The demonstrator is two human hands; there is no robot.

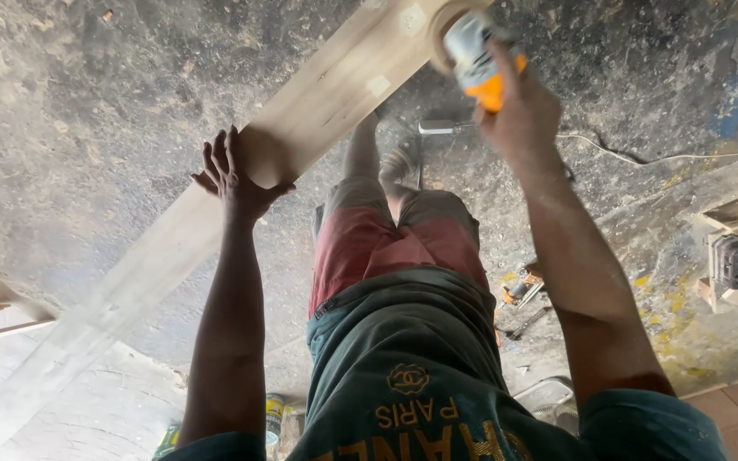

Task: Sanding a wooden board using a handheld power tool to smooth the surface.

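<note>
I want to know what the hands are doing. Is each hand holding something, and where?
The right hand grips a white and orange power sander by its body. The left hand rests flat on the long wooden plank, near its middle, steadying rather than gripping it.

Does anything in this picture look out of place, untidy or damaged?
Yes. Hand tools lie loose on the dusty floor close beside the person's legs, and a thin cord trails across it. The floor is cracked and stained yellow. The left hand steadies the wooden board; the right hand holds a power sander.
</note>
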